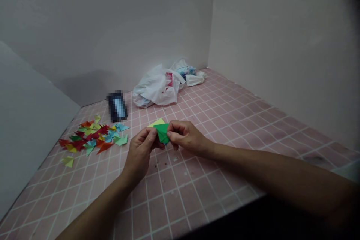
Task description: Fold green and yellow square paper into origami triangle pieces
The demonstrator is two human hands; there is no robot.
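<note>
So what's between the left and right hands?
Head view: folded green paper, held at its edges by the left hand and right hand; yellow paper shows just beyond it.

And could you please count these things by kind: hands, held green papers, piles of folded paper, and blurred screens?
Left hand and right hand: 2
Green paper: 1
Paper pile: 1
Blurred screen: 1
Total: 5

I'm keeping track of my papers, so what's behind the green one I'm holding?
Yellow paper peeks past the upper edge of the green paper; whatever else is behind it is covered.
</note>
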